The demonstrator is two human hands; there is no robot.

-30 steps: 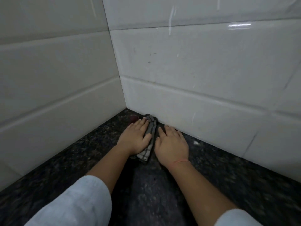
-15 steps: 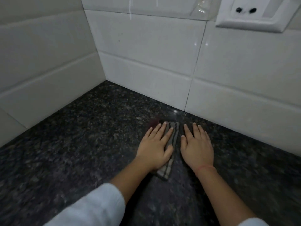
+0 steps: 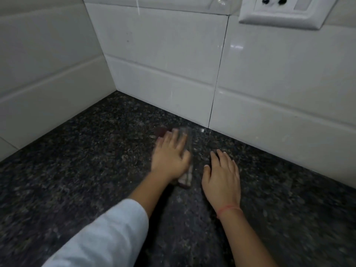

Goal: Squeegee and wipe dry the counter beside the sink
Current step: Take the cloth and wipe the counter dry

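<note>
1. Wall (image 3: 163, 54): white glossy tiles, 2 faces meeting in a corner at far left.
2. Counter (image 3: 77, 170): dark speckled stone, running from the near edge to the wall.
3. Sleeve (image 3: 107, 234): white, on the left forearm, near left.
4. Right hand (image 3: 223, 180): palm down, flat on the bare counter, fingers straight and slightly spread; just right of the cloth, not touching it.
5. Left hand (image 3: 170, 158): blurred; palm down on the cloth, fingers straight and close together, pressing it to the counter.
6. Socket plate (image 3: 285, 12): white, on the wall, far right.
7. Cloth (image 3: 186, 179): checked, folded into a narrow strip, lying on the counter near the wall, mostly under the left hand.
8. Thread (image 3: 229, 209): red, around the right wrist.
</note>
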